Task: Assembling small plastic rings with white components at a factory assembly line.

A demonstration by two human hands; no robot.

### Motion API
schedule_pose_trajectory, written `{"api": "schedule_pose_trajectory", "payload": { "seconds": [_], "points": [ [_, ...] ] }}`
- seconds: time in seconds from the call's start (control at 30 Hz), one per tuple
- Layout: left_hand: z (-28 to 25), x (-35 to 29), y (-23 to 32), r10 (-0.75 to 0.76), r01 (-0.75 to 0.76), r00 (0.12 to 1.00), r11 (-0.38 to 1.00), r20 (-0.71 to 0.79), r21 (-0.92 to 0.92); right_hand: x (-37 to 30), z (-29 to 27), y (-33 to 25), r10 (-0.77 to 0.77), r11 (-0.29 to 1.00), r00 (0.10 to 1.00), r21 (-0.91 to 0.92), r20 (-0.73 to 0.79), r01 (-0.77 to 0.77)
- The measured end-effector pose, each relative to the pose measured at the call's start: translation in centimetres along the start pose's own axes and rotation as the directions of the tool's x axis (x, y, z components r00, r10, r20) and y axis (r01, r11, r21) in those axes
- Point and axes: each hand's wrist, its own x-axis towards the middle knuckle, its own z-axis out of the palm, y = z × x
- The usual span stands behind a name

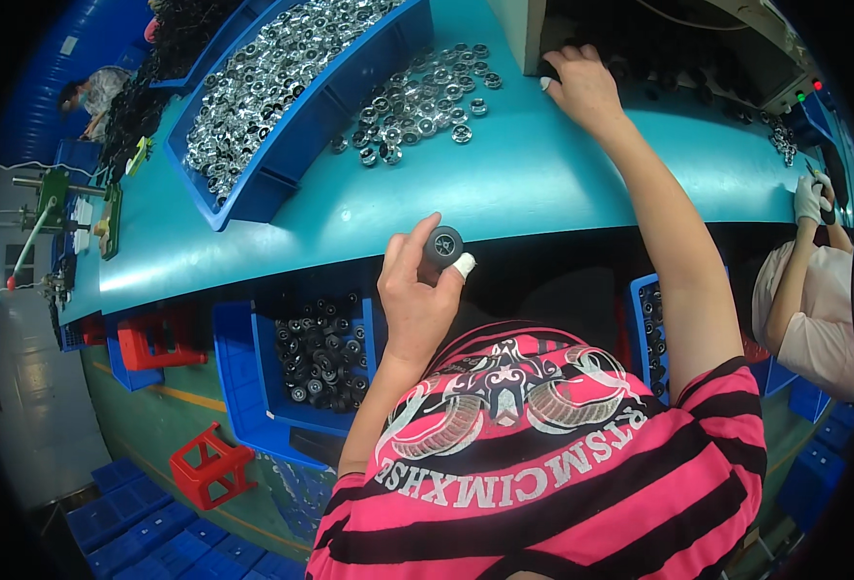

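Black and round, a small knob-like part (442,246) sits pinched at the fingertips of the left hand (417,295), raised in front of the person's chest over the near edge of the teal worktable (543,174). The thumb comes up on the part's left side and a finger wrapped in white tape (463,264) presses from the right, so the part stands above the palm, clear of the table, its flat face turned toward the camera. That hand is closed on the part and on nothing else.

The right hand (582,87) is stretched far forward across the table to the dark opening of a machine housing (640,48) at the back. Its fingers curl at the opening's edge, one fingertip also taped white; whether they grasp anything there cannot be told, because the tips lie against black shapes in shadow.

Between the two hands, well apart from both, a loose heap of shiny silver rings (412,101) lies on the tabletop. Just left of it a long blue bin (282,155) holds many more of the same silver pieces. Below the table edge, beside the left forearm, a blue crate (243,367) is filled with black round parts like the one held. A red plastic stool (209,469) stands on the floor further down. At the right rim another person's gloved hand (811,198) works at the same table.
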Motion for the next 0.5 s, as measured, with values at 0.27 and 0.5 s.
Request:
{"api": "schedule_pose_trajectory", "payload": {
  "seconds": [0.27, 0.5],
  "points": [
    [-0.5, -0.2, -0.5, -0.047, 0.047, 0.999, 0.998, -0.003, -0.047, -1.6, -0.6, 0.6, -0.126, 0.990, 0.969, 0.044, -0.211, 0.138],
    [-0.9, -0.5, -1.0, -0.027, 0.026, 1.000, 0.996, -0.013, -0.085, -4.5, -4.9, -2.8, -0.027, 0.889, 0.990, 0.449, -0.136, 0.086]
  ]
}}
